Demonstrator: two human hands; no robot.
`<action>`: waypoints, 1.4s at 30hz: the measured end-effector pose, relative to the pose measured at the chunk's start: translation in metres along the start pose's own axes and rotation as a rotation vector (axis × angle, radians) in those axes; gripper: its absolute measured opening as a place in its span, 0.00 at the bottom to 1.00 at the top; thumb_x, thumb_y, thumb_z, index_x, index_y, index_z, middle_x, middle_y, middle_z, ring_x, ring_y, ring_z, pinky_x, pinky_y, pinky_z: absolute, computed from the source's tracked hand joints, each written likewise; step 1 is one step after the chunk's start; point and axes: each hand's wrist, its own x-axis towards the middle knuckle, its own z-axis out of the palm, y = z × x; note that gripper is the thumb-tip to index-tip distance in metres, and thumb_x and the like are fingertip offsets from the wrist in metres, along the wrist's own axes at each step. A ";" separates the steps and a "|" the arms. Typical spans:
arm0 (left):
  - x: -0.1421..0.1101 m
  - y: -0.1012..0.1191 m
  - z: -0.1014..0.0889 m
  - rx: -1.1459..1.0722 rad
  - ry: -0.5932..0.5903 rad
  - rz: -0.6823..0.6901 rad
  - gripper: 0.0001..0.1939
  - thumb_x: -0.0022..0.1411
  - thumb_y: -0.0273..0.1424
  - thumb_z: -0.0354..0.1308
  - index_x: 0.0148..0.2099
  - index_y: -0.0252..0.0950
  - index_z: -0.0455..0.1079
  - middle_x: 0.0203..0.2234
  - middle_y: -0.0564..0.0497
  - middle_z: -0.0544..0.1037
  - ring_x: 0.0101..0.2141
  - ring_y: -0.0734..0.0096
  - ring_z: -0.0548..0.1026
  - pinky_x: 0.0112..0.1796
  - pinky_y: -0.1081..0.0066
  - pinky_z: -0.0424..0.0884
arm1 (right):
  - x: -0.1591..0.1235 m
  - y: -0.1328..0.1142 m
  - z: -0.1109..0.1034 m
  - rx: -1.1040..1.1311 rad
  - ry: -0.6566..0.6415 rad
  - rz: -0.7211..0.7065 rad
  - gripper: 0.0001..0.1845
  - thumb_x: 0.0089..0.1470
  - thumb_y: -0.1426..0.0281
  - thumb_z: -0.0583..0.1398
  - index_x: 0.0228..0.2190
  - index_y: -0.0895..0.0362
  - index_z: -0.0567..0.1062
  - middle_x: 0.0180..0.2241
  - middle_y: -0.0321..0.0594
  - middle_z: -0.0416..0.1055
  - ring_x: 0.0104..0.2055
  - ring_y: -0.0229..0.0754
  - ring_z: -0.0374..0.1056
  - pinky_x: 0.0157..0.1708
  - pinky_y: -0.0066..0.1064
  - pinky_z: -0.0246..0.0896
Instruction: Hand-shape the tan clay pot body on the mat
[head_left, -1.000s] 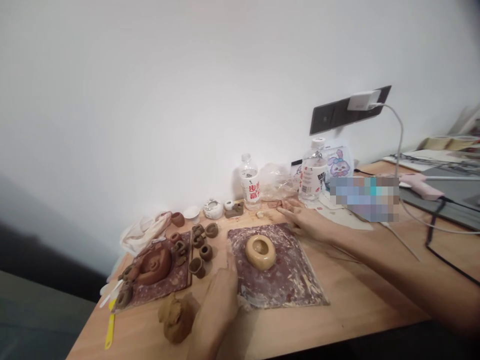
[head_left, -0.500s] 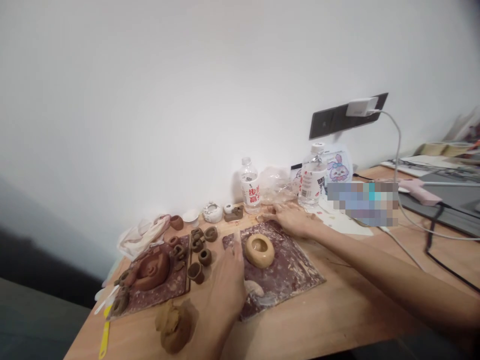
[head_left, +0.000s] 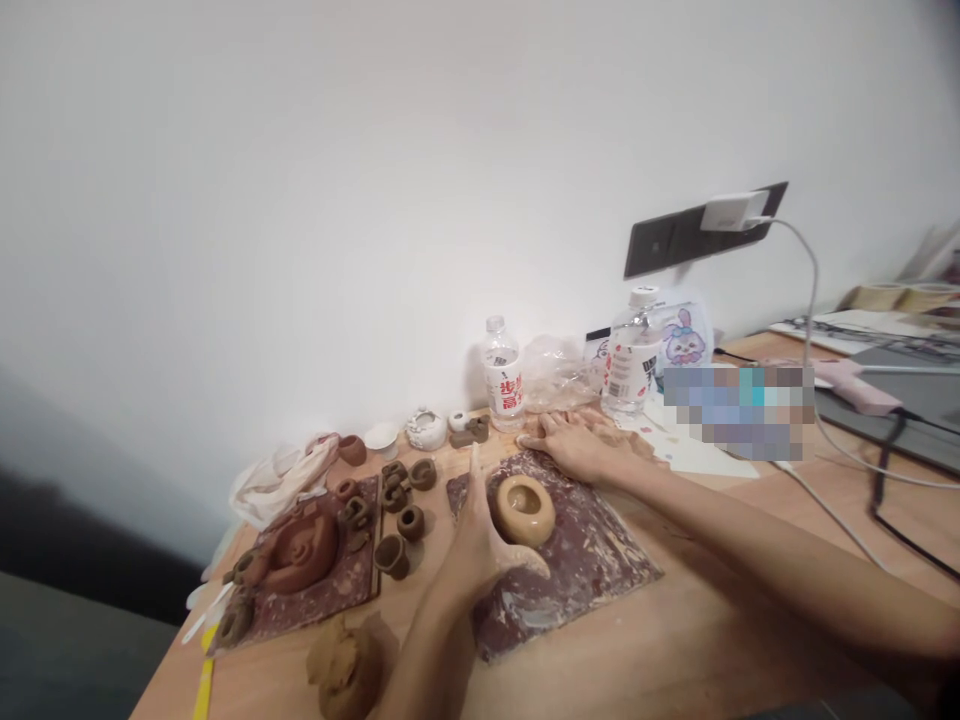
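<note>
**Beside the bowl (head_left: 526, 527), the left hand (head_left: 480, 548) spreads wide**

From the head camera, my only view, I see the left thumb swung away from the fingers, where half a second ago they lay closer along the board (head_left: 585, 560). The fingers now stand at the bowl's left and the thumb crosses in front, so I judge the bowl within that hand's span; contact I can't tell. The bowl sits on the board, which lies more askew than a second ago. The right hand (head_left: 574, 452) reaches to the board's back edge; I can't tell whether it pinches anything.

Cups (head_left: 411, 522) crowd the left side, a clay lump (head_left: 345, 670) lies near the left forearm, and a bottle (head_left: 504, 385) stands behind. My widest stretch of wood runs from the board's right edge beneath the right forearm.
</note>
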 end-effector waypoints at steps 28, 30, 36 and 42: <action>-0.003 -0.021 -0.007 -0.033 -0.140 -0.021 0.74 0.38 0.35 0.74 0.69 0.34 0.19 0.65 0.32 0.54 0.65 0.46 0.50 0.63 0.52 0.49 | -0.093 -0.009 0.009 -0.015 0.531 -0.693 0.28 0.64 0.73 0.47 0.63 0.45 0.55 0.59 0.47 0.58 0.64 0.49 0.49 0.57 0.51 0.56; -0.002 -0.023 -0.007 -0.049 -0.138 -0.022 0.75 0.37 0.36 0.75 0.69 0.33 0.18 0.65 0.31 0.54 0.65 0.46 0.52 0.62 0.52 0.50 | -0.088 -0.008 0.009 -0.019 0.551 -0.722 0.28 0.63 0.73 0.49 0.63 0.47 0.56 0.61 0.48 0.55 0.66 0.51 0.45 0.58 0.53 0.54; -0.002 -0.025 -0.007 -0.050 -0.149 -0.015 0.76 0.37 0.37 0.75 0.68 0.35 0.17 0.65 0.33 0.54 0.65 0.48 0.53 0.62 0.53 0.53 | -0.078 -0.004 0.010 -0.090 0.512 -0.793 0.30 0.61 0.76 0.50 0.63 0.48 0.57 0.64 0.48 0.53 0.69 0.49 0.39 0.60 0.51 0.52; -0.002 -0.017 -0.008 -0.016 -0.142 -0.039 0.76 0.36 0.35 0.75 0.68 0.35 0.17 0.65 0.33 0.54 0.65 0.48 0.50 0.63 0.49 0.49 | -0.076 0.001 0.000 -0.104 0.376 -0.896 0.29 0.60 0.77 0.52 0.62 0.51 0.60 0.63 0.49 0.56 0.68 0.47 0.41 0.62 0.49 0.49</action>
